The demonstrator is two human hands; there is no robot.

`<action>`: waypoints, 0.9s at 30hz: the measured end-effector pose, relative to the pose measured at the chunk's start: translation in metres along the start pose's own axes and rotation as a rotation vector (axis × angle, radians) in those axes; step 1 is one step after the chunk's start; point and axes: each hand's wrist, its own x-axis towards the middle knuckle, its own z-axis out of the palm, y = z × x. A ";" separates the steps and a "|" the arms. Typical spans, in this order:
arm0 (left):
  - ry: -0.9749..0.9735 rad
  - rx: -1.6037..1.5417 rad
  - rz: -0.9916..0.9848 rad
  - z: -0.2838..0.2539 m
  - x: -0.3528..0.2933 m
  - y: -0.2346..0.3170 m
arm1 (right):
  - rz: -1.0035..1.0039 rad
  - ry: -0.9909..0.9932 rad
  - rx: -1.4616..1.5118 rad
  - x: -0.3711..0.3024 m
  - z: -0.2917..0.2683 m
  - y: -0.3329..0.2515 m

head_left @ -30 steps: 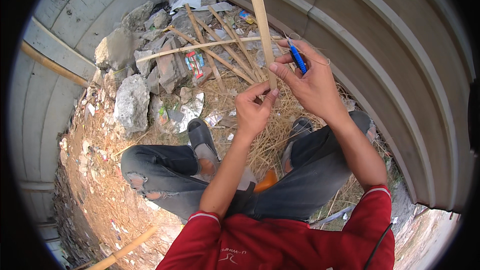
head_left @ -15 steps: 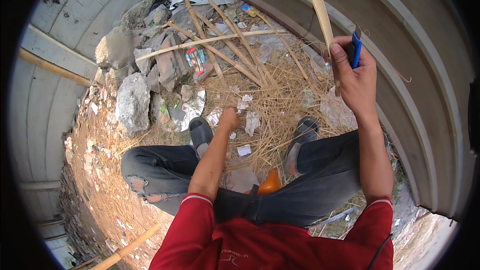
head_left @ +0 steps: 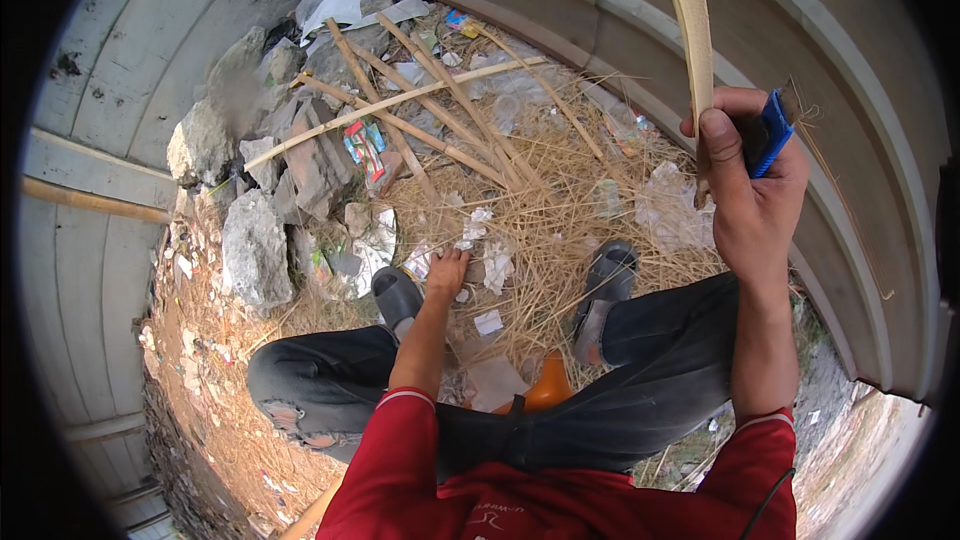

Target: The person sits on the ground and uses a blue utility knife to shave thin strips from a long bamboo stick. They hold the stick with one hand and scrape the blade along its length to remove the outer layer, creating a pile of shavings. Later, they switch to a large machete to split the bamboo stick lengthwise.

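Observation:
My right hand (head_left: 757,180), raised at the right, pinches a pale bamboo strip (head_left: 688,25) between thumb and fingers. The same hand also keeps a blue utility knife (head_left: 768,135) against its fingers; its blade is hard to make out. The strip rises past the upper edge of the view, and its lower end shows below the thumb. Low between my feet, my left hand (head_left: 447,268) reaches over the littered ground beside white paper scraps (head_left: 476,225). Its fingers are slightly bent and apart, with nothing seen in them.
Several bamboo sticks (head_left: 455,105) lie crossed ahead, with a long pale strip (head_left: 380,108) over them. Rocks (head_left: 255,250) are heaped at the left. Straw shavings (head_left: 560,210) cover the ground. Corrugated metal panels (head_left: 850,70) stand close on the right. Something orange (head_left: 548,385) sits beneath me.
My right hand has shifted rightward and lower with the bamboo strip and knife. My left hand has gone from a closed fist to loosened fingers, slightly lower in view. The view has shifted a little.

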 end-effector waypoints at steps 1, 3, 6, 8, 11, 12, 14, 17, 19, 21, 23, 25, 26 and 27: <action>-0.025 -0.016 0.061 -0.004 -0.002 -0.009 | -0.020 -0.008 -0.036 0.001 0.000 -0.001; -0.089 -0.049 0.195 -0.048 -0.012 -0.027 | -0.026 -0.010 -0.089 -0.001 -0.002 0.002; -0.146 -0.094 0.108 -0.092 -0.020 -0.071 | 0.033 0.001 -0.062 -0.006 -0.002 -0.007; -0.240 -0.088 0.027 -0.131 -0.024 -0.113 | -0.004 -0.001 -0.017 -0.007 0.003 -0.014; -0.360 0.077 0.009 -0.221 -0.035 -0.128 | -0.067 0.019 -0.002 -0.011 0.001 -0.018; -0.346 0.139 0.018 -0.248 -0.046 -0.123 | -0.089 0.034 -0.005 -0.012 0.001 -0.019; -0.319 0.265 0.037 -0.297 -0.067 -0.113 | -0.130 0.039 -0.008 -0.011 0.004 -0.020; -0.305 0.476 -0.061 -0.347 -0.093 -0.112 | -0.148 0.038 -0.034 -0.010 0.006 -0.024; -0.310 0.507 -0.102 -0.371 -0.110 -0.132 | -0.177 0.043 -0.034 -0.009 0.005 -0.023; -0.283 0.434 -0.221 -0.391 -0.129 -0.159 | -0.233 0.065 -0.018 -0.009 0.004 -0.016; -0.363 0.332 -0.353 -0.402 -0.153 -0.199 | -0.187 0.050 -0.049 -0.012 0.002 -0.022; -0.153 0.077 -0.234 -0.399 -0.172 -0.212 | -0.171 0.052 -0.079 -0.015 -0.004 -0.021; -0.095 -0.049 -0.221 -0.393 -0.181 -0.212 | -0.183 0.052 -0.057 -0.014 -0.003 -0.018; -0.083 -0.158 -0.201 -0.379 -0.180 -0.206 | -0.200 0.050 -0.042 -0.013 -0.002 -0.017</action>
